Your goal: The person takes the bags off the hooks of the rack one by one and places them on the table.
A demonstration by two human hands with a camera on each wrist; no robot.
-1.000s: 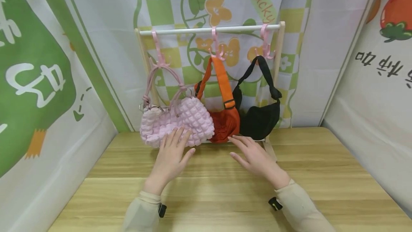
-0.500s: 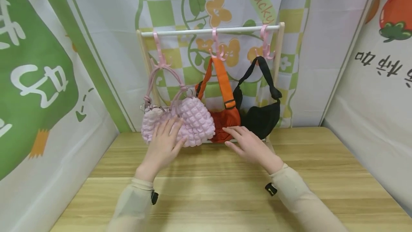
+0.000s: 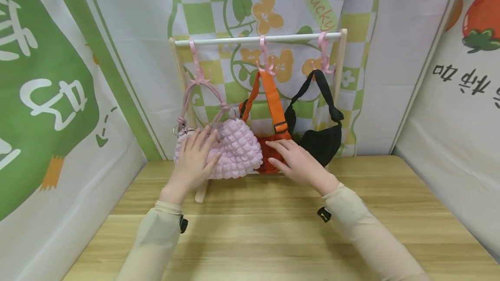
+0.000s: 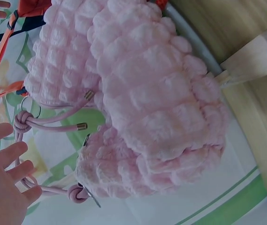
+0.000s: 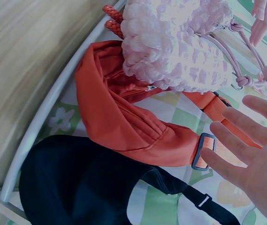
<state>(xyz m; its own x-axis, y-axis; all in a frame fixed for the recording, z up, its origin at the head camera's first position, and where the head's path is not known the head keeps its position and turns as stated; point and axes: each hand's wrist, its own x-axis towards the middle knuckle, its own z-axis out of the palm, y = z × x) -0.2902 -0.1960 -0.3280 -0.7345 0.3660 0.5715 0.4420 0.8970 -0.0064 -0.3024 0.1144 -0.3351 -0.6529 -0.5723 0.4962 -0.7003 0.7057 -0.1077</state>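
Observation:
A puffy pink bag [image 3: 239, 151] hangs by its cord handle from a hook at the rack's left. Before its left part is my left hand [image 3: 192, 157], fingers spread and straight; the left wrist view shows a gap between that hand and the pink bag [image 4: 147, 84]. In the middle hangs an orange bag [image 5: 124, 112] on a wide strap, partly hidden in the head view by my right hand [image 3: 298, 161]. That hand is extended in front of it, apart from the bag and holding nothing. A black bag [image 3: 322, 144] hangs at the right.
Pink hooks [image 3: 265, 57] hang on the white bar [image 3: 234, 40] of a small wooden-legged rack, which stands on a wood-grain table [image 3: 254, 237]. One rack foot [image 3: 201, 192] sticks out at the front left. Printed curtains [image 3: 58, 112] close in the sides and back.
Both hands have moved forward and up; the left one also shifted left, off the pink bag's lower middle. The rack's front left foot has come into sight. The bags hang as before.

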